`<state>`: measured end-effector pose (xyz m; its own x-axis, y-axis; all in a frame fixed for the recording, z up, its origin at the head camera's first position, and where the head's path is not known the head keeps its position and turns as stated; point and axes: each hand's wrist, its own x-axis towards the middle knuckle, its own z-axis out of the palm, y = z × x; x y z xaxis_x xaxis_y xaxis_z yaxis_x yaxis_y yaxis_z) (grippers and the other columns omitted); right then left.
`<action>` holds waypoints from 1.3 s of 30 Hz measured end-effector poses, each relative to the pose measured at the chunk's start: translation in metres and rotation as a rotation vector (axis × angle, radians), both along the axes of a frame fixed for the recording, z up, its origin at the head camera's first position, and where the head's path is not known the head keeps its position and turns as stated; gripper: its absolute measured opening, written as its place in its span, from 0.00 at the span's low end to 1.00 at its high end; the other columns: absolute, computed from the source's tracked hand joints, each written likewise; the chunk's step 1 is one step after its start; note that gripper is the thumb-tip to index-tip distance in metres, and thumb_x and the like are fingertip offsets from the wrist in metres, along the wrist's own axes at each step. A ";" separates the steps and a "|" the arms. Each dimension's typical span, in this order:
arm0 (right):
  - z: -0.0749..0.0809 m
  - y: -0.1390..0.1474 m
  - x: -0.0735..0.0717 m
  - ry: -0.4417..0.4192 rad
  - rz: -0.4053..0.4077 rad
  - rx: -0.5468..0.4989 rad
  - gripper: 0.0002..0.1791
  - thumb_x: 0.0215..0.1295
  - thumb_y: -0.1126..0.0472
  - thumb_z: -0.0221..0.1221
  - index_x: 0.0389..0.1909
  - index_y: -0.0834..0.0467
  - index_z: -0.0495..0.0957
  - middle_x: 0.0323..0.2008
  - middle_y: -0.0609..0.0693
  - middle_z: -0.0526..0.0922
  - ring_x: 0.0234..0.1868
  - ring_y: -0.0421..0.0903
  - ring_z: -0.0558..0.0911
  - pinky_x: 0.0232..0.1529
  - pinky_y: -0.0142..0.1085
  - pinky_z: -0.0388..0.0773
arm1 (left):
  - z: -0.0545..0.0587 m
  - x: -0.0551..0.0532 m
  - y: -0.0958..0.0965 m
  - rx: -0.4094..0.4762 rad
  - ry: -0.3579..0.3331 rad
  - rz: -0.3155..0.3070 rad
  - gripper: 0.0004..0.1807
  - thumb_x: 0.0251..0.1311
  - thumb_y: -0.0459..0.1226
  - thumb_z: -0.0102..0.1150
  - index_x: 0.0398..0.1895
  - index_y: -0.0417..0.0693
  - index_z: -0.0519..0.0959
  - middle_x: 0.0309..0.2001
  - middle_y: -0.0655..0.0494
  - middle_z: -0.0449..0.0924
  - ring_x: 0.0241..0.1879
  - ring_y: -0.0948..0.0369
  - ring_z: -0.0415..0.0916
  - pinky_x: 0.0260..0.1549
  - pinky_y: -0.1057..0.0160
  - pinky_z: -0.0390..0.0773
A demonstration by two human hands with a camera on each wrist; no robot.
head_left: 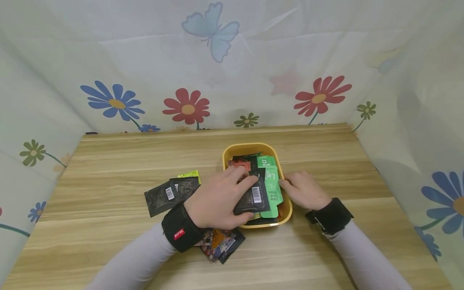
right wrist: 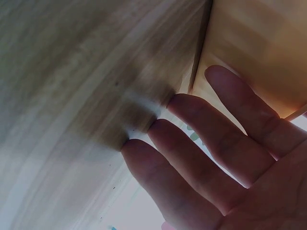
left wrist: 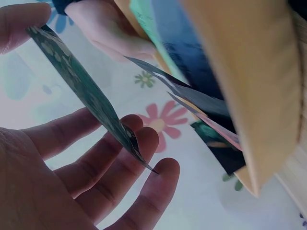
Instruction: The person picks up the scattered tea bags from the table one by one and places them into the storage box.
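My left hand (head_left: pixel 219 197) is over the yellow basket (head_left: pixel 288 215) and holds a flat black sachet (head_left: pixel 258 195) with a white barcode label. In the left wrist view, the thin sachet (left wrist: pixel 84 91) is pinched between thumb and fingers, edge towards the camera. Inside the basket, green flattened cartons (head_left: pixel 272 181) lie beside a reddish packet (head_left: pixel 241 165) and other dark packets. My right hand (head_left: pixel 306 191) is at the basket's right side, holding nothing. Its fingers (right wrist: pixel 211 132) are fairly straight in the right wrist view, with several fingertips on the wooden table.
To the left of the basket lie overlapping black sachets (head_left: pixel 163 197) and a yellow-green packet (head_left: pixel 192 174). Multicoloured packets (head_left: pixel 217 243) lie in front, partly under the left wrist. A flower-printed curtain (head_left: pixel 152 60) stands behind and beside the wooden table (head_left: pixel 119 169).
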<state>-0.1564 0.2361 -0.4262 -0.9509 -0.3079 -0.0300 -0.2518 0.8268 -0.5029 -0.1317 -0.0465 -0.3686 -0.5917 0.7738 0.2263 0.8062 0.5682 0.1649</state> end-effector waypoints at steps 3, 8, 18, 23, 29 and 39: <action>0.001 0.001 0.001 -0.003 0.000 -0.004 0.18 0.73 0.53 0.47 0.27 0.53 0.80 0.17 0.43 0.70 0.18 0.42 0.71 0.20 0.37 0.67 | 0.003 0.002 0.008 0.016 0.005 -0.024 0.46 0.52 0.68 0.54 0.71 0.52 0.70 0.60 0.53 0.69 0.55 0.59 0.68 0.55 0.58 0.73; 0.002 0.001 0.000 0.005 0.007 0.009 0.18 0.74 0.53 0.47 0.26 0.53 0.80 0.16 0.43 0.70 0.18 0.41 0.70 0.20 0.37 0.67 | 0.005 0.006 0.011 0.064 -0.008 -0.037 0.63 0.43 0.80 0.45 0.82 0.61 0.49 0.79 0.49 0.46 0.73 0.49 0.54 0.67 0.44 0.59; 0.003 -0.001 0.002 0.004 -0.003 0.018 0.19 0.73 0.54 0.48 0.21 0.52 0.76 0.17 0.44 0.69 0.19 0.42 0.70 0.22 0.37 0.66 | -0.012 0.004 -0.033 0.028 -0.045 0.068 0.66 0.41 0.81 0.46 0.83 0.63 0.42 0.81 0.55 0.36 0.77 0.49 0.45 0.70 0.45 0.53; 0.001 -0.001 0.001 0.009 -0.001 0.020 0.19 0.73 0.54 0.48 0.21 0.51 0.76 0.17 0.44 0.69 0.20 0.42 0.70 0.22 0.37 0.66 | -0.028 0.003 -0.070 -0.020 -0.051 0.154 0.66 0.42 0.80 0.49 0.83 0.60 0.44 0.81 0.52 0.41 0.76 0.48 0.48 0.69 0.44 0.56; 0.002 -0.001 0.001 0.004 -0.002 0.025 0.20 0.73 0.52 0.47 0.20 0.51 0.76 0.16 0.43 0.69 0.19 0.42 0.70 0.21 0.37 0.65 | -0.043 0.001 -0.115 -0.041 -0.064 0.264 0.64 0.43 0.75 0.57 0.82 0.57 0.50 0.79 0.46 0.47 0.73 0.40 0.54 0.63 0.38 0.63; 0.003 -0.002 0.002 -0.005 -0.018 0.030 0.20 0.73 0.52 0.47 0.21 0.51 0.76 0.16 0.44 0.69 0.18 0.43 0.70 0.21 0.38 0.66 | -0.068 0.001 -0.171 -0.068 -0.093 0.366 0.61 0.43 0.65 0.67 0.80 0.49 0.56 0.75 0.38 0.57 0.67 0.38 0.63 0.60 0.38 0.67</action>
